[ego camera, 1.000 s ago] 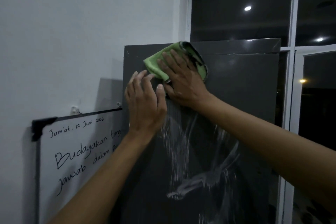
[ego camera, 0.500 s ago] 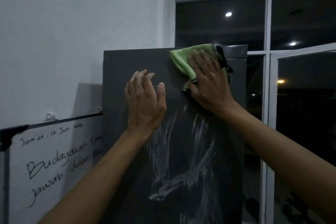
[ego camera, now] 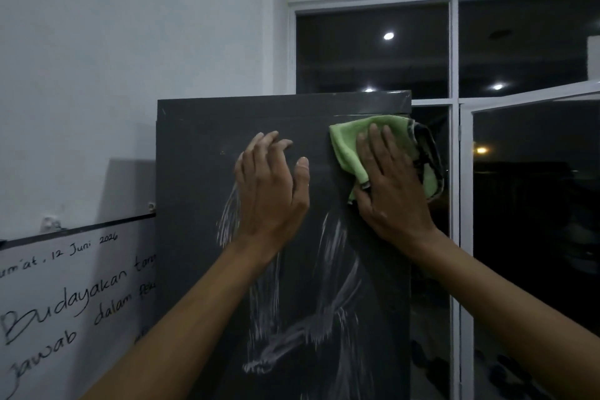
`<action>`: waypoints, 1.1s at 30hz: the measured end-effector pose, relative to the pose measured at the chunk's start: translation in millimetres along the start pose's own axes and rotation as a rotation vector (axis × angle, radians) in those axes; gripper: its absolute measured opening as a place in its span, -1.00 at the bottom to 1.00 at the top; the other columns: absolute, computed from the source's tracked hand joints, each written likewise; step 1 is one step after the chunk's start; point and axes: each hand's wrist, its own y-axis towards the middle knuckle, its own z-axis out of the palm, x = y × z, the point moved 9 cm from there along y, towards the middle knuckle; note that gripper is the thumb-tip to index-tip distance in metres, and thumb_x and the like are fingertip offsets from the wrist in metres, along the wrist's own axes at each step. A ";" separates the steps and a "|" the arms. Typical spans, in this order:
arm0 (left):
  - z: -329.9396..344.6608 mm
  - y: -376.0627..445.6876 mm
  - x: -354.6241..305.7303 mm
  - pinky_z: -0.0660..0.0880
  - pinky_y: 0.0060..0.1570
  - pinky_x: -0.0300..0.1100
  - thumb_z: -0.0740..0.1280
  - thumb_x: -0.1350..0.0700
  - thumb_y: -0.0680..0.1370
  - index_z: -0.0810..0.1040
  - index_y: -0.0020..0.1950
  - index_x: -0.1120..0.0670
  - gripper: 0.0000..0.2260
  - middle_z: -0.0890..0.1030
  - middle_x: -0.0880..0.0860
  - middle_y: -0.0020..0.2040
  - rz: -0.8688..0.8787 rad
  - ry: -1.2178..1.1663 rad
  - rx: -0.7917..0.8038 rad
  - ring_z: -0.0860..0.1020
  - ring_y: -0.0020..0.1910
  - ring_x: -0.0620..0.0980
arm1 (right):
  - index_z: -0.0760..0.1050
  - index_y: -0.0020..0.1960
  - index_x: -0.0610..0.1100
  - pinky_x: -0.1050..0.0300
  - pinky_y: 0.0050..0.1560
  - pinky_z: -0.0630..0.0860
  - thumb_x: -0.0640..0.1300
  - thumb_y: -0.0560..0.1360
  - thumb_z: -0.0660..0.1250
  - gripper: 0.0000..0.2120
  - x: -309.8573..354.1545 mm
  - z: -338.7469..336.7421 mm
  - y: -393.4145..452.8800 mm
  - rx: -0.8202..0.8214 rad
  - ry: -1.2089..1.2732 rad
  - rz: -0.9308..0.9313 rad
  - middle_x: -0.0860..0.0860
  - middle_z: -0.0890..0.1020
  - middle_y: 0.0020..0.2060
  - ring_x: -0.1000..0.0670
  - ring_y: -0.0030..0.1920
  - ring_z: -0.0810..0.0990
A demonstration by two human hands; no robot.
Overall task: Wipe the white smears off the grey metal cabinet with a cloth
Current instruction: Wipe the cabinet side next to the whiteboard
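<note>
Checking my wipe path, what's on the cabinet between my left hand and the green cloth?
In the head view, only bare grey cabinet lies between the left hand and the green cloth; white smears sit lower.

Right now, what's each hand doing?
Left hand: open, holding nothing, fingers against the grey cabinet.
Right hand: open, flat, pressing the green cloth against the cabinet.

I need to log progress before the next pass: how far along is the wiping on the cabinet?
Early days. Done: the top strip of the cabinet looks free of smears. In hand: the right hand presses the green cloth flat near the top right edge, while the left hand rests on the panel. Left: the white smears across the middle and lower panel are untouched.
</note>
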 end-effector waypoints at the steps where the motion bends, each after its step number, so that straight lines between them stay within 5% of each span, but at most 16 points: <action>1: 0.7 -0.4 1.0 0.13 0.58 0.11 0.19 -0.02 0.71 0.49 0.39 0.15 -0.65 0.42 0.14 0.51 -0.002 0.005 0.010 0.25 0.60 0.10 | 0.05 0.71 -0.19 -0.08 0.70 -0.12 -0.06 0.57 0.22 -0.23 2.9 1.2 3.5 0.003 0.008 -0.007 -0.14 0.03 0.71 -0.13 0.72 -0.07; 11: -0.3 2.5 8.6 0.14 0.58 0.14 0.23 0.00 0.71 0.48 0.41 0.16 -0.66 0.41 0.14 0.52 -0.026 0.011 -0.002 0.25 0.59 0.10 | 0.13 0.68 -0.24 -0.24 0.68 -0.02 -0.12 0.59 0.31 -0.27 45.6 21.9 30.7 0.006 0.045 -0.120 -0.20 0.11 0.69 -0.20 0.70 0.01; 21: -9.2 -4.3 39.6 0.15 0.58 0.16 0.17 -0.05 0.69 0.46 0.42 0.16 -0.59 0.41 0.15 0.51 -0.064 0.033 -0.006 0.26 0.58 0.10 | 0.01 0.72 -0.14 -0.14 0.69 -0.14 -0.02 0.62 0.20 -0.26 68.5 42.3 64.1 0.073 -0.002 -0.162 -0.13 0.00 0.72 -0.12 0.72 -0.12; 27: -19.8 -17.3 58.4 0.16 0.57 0.16 0.21 -0.02 0.69 0.45 0.42 0.18 -0.62 0.41 0.17 0.50 -0.062 0.079 -0.002 0.28 0.57 0.11 | 0.06 0.72 -0.07 -0.22 0.67 -0.01 0.00 0.64 0.20 -0.30 88.1 55.4 41.5 0.150 -0.016 -0.427 -0.11 0.03 0.71 -0.13 0.72 -0.07; 33: -51.4 -23.9 92.1 0.19 0.56 0.17 0.17 -0.06 0.68 0.45 0.42 0.15 -0.59 0.41 0.14 0.50 -0.157 0.119 -0.014 0.29 0.56 0.09 | 0.18 0.70 -0.10 -0.14 0.70 -0.05 -0.05 0.60 0.21 -0.32 109.4 54.6 75.6 0.069 0.073 -0.316 -0.12 0.12 0.70 -0.14 0.71 0.01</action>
